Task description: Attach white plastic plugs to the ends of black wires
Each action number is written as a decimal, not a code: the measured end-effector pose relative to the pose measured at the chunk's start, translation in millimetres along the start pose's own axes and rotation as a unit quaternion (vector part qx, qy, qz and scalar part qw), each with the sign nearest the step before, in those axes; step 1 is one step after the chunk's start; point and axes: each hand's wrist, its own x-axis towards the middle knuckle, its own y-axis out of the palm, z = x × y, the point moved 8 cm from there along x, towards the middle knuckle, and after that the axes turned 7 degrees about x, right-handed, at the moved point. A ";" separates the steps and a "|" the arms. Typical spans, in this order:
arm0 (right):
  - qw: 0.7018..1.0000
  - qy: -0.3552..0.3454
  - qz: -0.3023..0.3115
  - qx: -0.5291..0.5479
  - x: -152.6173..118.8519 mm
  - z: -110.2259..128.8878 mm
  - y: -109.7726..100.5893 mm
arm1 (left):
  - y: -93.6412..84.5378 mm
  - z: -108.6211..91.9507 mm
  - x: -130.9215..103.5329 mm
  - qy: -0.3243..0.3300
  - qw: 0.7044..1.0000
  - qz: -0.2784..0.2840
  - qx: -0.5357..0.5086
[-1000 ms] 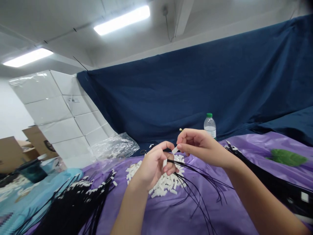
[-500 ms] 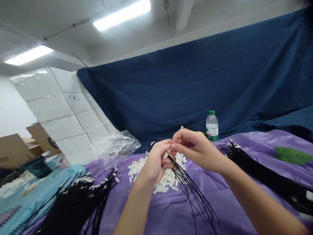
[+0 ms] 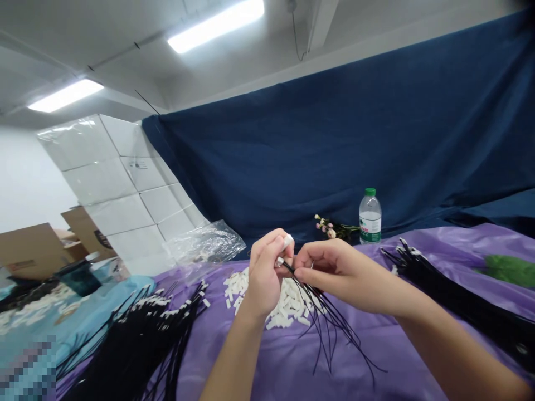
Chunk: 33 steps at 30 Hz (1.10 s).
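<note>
My left hand [image 3: 266, 273] is closed in front of me, with a small white plastic piece [image 3: 287, 241] held at its fingertips. Lower in the same hand, a white tip [image 3: 280, 260] sits on the end of a bundle of thin black cords [image 3: 334, 323]. My right hand [image 3: 345, 273] pinches those cords just beyond the tip, thumb against forefinger. Their loose ends fan out down and to the right. Beneath both hands lies a heap of small white plastic pieces [image 3: 290, 306], partly hidden by the left hand.
Purple sheeting [image 3: 234, 362] covers the table. A pile of white-tipped black cords [image 3: 121, 345] lies left, another bundle [image 3: 451, 301] right. Behind stand a water bottle [image 3: 370, 220], flowers [image 3: 330, 229] and clear plastic wrap [image 3: 209, 242]. White boxes [image 3: 100, 178] are stacked far left.
My hands have drawn slightly apart. The right fingers have slid from the white tip down onto the cords, and a white piece now shows upright at my left fingertips. The view has shifted slightly.
</note>
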 end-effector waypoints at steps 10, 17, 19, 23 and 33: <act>0.997 0.037 -0.019 0.062 2.0 -8.2 -3.0 | 2.1 -0.5 -1.6 0.006 0.999 0.024 0.029; 0.998 0.014 -0.042 0.055 4.5 -10.9 -8.0 | 1.3 0.2 -1.5 -0.015 0.997 0.020 0.068; 0.997 -0.002 -0.054 0.058 6.5 -9.2 -9.2 | 1.5 0.0 -1.7 -0.015 0.996 0.023 0.083; 0.994 -0.018 -0.079 0.069 8.8 -5.4 -11.0 | 3.6 0.6 -2.4 -0.021 0.994 0.044 0.095; 0.992 -0.010 -0.065 0.110 9.2 -2.7 -9.5 | 1.9 -1.7 -5.0 -0.034 0.986 0.056 0.150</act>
